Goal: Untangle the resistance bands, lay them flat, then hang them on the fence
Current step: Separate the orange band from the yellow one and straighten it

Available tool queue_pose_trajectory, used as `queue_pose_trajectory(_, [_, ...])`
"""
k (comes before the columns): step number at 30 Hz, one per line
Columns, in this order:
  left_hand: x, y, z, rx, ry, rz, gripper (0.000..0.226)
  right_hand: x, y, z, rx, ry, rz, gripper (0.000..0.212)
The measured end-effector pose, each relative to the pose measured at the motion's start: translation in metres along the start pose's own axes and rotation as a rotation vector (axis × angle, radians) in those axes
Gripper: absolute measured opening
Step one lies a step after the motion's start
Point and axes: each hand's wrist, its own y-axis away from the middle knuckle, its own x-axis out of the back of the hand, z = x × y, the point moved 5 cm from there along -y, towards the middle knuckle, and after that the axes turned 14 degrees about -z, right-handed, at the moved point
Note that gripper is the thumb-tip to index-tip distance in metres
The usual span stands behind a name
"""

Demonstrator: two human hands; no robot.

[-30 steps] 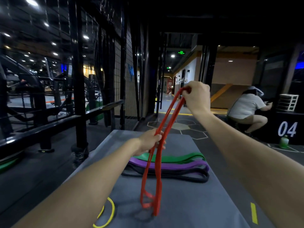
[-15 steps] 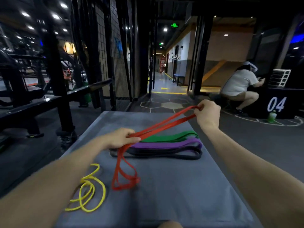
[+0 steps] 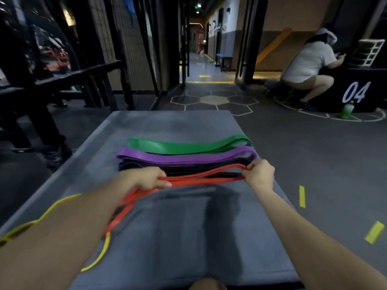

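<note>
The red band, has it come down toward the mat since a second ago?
Yes. The red band has dropped from raised to low, stretched beside the black band on the grey mat, gripped by the left hand and right hand.

Number on box: white slanted digits "04" stand on the side of the black square plyo box [image 3: 356, 92] at far right.
Ceiling sign: a small green lit sign [image 3: 196, 6] hangs over the corridor; its wording is too small to read.
Other text: none legible.
</note>
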Motion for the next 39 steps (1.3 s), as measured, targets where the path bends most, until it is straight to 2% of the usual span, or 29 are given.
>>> queue_pose_trajectory(6, [-0.019, -0.056, 0.023, -0.030, 0.078, 0.114, 0.031, 0.007, -0.026, 0.051, -0.119, 0.108, 0.007, 0.003])
queue_pose_trajectory(12, [-0.020, -0.056, 0.025, -0.100, 0.103, 0.359, 0.025, 0.008, -0.039, 0.070, -0.161, 0.235, 0.001, 0.006])
queue_pose_trajectory(15, [-0.022, -0.044, 0.010, -0.109, 0.145, 0.379, 0.020, 0.005, -0.035, 0.068, -0.153, 0.304, 0.006, 0.015])
queue_pose_trajectory(19, [-0.030, -0.028, -0.011, -0.062, 0.084, 0.388, 0.024, 0.002, -0.030, 0.066, -0.126, 0.388, 0.008, 0.018])
queue_pose_trajectory(23, [-0.033, -0.022, -0.011, -0.046, 0.086, 0.418, 0.029, 0.001, -0.030, 0.064, -0.079, 0.520, -0.057, 0.024])
queue_pose_trajectory(25, [-0.031, -0.021, -0.009, -0.023, 0.082, 0.440, 0.029, 0.001, -0.028, 0.052, 0.022, 0.660, 0.017, 0.024])
queue_pose_trajectory(27, [-0.030, -0.020, -0.008, -0.013, 0.080, 0.442, 0.030, -0.012, -0.022, 0.031, 0.258, 0.695, 0.089, 0.024])
queue_pose_trajectory(29, [-0.029, -0.019, -0.008, -0.008, 0.078, 0.440, 0.030, -0.042, -0.010, 0.005, 0.503, 0.630, 0.003, 0.027])
queue_pose_trajectory(32, [-0.028, -0.017, -0.007, 0.006, 0.064, 0.445, 0.031, -0.105, 0.013, -0.030, 0.761, 0.576, -0.244, 0.039])
queue_pose_trajectory(35, [-0.027, -0.014, -0.007, 0.006, 0.058, 0.461, 0.030, -0.147, 0.023, -0.039, 0.733, 0.521, -0.386, 0.046])
queue_pose_trajectory(39, [-0.029, -0.013, -0.009, 0.004, 0.102, 0.461, 0.026, -0.155, 0.021, -0.027, 0.652, 0.340, -0.315, 0.035])
